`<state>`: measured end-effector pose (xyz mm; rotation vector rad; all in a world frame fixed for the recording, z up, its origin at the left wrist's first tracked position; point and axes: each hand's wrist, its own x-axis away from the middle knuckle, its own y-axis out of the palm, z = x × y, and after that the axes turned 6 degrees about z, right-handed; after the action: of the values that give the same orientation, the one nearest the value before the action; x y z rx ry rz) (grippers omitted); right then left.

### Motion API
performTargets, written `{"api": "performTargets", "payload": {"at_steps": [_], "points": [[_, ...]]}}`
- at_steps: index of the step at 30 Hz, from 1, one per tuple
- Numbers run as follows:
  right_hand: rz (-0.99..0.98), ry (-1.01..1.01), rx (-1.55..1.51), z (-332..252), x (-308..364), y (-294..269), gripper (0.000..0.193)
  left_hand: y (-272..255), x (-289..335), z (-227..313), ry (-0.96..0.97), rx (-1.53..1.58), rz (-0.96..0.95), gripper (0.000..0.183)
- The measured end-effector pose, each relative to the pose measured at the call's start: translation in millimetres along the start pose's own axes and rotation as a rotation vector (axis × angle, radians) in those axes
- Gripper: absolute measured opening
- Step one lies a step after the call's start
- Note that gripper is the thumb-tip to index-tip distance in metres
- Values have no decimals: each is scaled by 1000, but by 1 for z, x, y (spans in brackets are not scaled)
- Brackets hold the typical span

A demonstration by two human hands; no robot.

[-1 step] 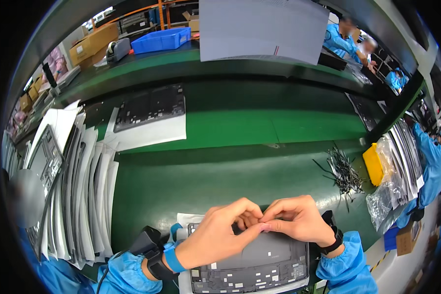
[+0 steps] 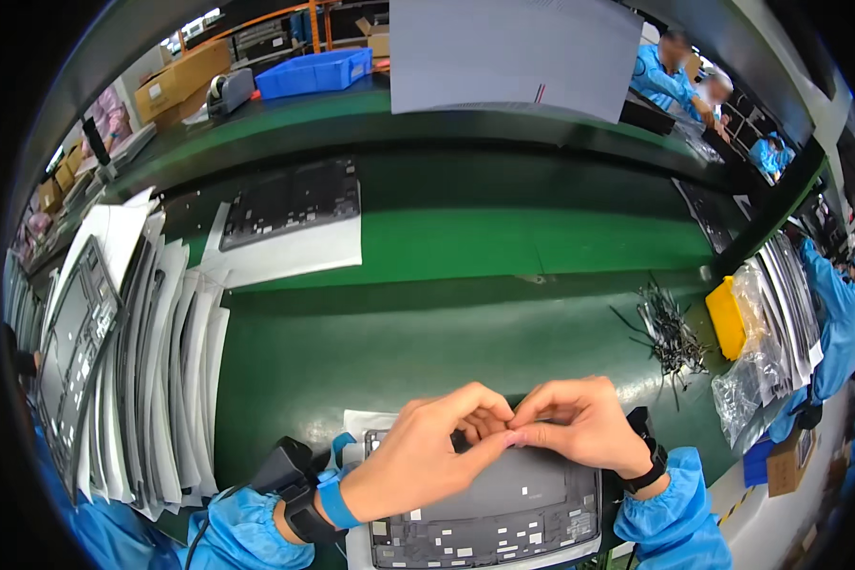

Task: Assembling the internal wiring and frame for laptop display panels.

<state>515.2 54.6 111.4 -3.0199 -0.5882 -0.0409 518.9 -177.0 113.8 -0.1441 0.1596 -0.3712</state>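
My left hand (image 2: 442,442) and my right hand (image 2: 579,427) meet fingertip to fingertip, both pinched closed. Whatever lies between their fingers is hidden or too small to make out. Below them a dark grey flat device casing (image 2: 484,527), dotted with small white and silver patches, rests on a white sheet (image 2: 356,423). My hands cover part of its far edge. Beyond my right hand, a loose heap of thin black strips (image 2: 673,332) lies on the green table.
Upright casings interleaved with white sheets (image 2: 185,380) crowd the left, one casing (image 2: 81,351) leaning outward. Another casing (image 2: 294,204) lies on the back ledge. At right stand a yellow bin (image 2: 725,318), clear plastic (image 2: 741,394) and more stacked sheets (image 2: 784,313). Co-workers in blue work nearby.
My hands keep the same pinch. The view has shifted very slightly, and the blurred patch at the far left edge is gone, showing the leaning casing there.
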Motion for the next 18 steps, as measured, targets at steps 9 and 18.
{"api": "performTargets", "payload": {"at_steps": [9, 18], "points": [[155, -404, 486, 9, -4, 13, 16, -8, -3, -23, -251, 361, -41, 14], [185, -753, 662, 13, -5, 20, 22, -11, 2, -18, -259, 162, -6, 12]]}}
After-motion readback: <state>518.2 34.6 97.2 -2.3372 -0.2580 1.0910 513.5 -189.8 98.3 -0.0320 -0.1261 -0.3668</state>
